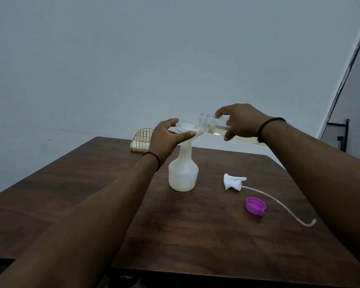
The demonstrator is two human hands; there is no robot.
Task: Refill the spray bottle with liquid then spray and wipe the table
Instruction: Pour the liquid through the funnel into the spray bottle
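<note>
While the left hand (164,138) pinches the funnel (188,129) rim between thumb and fingers above the spray bottle (183,173), the right hand (240,121), fingers wrapped around the tilted refill bottle (214,125), should pour slowly, its mouth just over the funnel.

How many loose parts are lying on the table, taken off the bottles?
2. The white spray trigger head with its dip tube lies right of the spray bottle; the purple cap lies nearer the camera, beside the tube. None looks hidden.
</note>
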